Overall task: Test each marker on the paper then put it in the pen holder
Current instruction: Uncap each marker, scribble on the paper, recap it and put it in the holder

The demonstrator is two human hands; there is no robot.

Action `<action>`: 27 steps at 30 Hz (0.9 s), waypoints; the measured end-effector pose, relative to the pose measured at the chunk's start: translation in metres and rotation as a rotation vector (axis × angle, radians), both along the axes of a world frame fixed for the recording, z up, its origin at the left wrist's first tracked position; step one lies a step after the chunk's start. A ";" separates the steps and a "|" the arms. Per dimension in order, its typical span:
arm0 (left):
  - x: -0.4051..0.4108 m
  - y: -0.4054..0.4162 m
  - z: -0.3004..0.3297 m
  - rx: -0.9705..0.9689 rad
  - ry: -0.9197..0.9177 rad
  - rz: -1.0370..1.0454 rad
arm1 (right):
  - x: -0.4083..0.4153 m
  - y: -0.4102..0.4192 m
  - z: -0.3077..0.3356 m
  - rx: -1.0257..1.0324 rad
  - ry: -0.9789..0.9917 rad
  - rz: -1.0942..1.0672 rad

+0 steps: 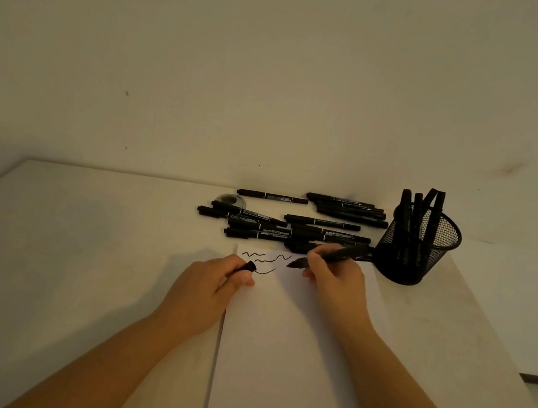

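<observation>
— Pale wall (pixel 280 67) fills the whole upper half of the frame, and below it a white table (pixel 65 244) runs to the bottom edge.

— On the table, lower centre, lies a sheet of paper (pixel 290 362) with black squiggles (pixel 265 260) near its top edge.

— Right of centre stands the black mesh pen holder (pixel 417 249), several markers upright inside. Left of it, a pile of markers (pixel 292 222) lies just above the paper.

— Now the hands. The right hand (pixel 336 282) grips a marker (pixel 333 256), fingers curled round the barrel, tip down at the paper beside the squiggles.

— And the left hand (pixel 211 285), at the paper's left edge, pinches a black cap (pixel 248 266) between curled fingers and thumb.
</observation>
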State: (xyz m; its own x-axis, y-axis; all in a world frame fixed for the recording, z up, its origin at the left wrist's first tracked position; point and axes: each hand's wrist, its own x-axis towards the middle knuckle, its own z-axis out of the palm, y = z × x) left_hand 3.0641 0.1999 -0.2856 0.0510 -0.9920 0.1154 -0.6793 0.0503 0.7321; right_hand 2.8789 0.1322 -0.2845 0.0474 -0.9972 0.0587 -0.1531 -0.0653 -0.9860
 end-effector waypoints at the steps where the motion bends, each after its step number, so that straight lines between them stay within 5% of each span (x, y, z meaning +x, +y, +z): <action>1: 0.000 0.000 -0.001 -0.007 0.005 0.001 | -0.001 0.000 -0.002 -0.014 -0.009 -0.001; 8: 0.000 -0.002 -0.004 0.004 -0.007 -0.002 | 0.005 0.002 -0.005 -0.111 0.243 0.183; 19: 0.001 -0.003 -0.007 -0.002 0.009 0.010 | -0.009 0.000 -0.004 -0.092 0.291 -0.040; 23: 0.001 -0.004 -0.008 -0.013 0.003 0.009 | -0.019 0.000 0.010 -0.078 0.000 -0.187; 27: 0.001 -0.003 -0.009 -0.023 0.005 -0.020 | -0.007 0.009 0.017 0.289 -0.482 -0.123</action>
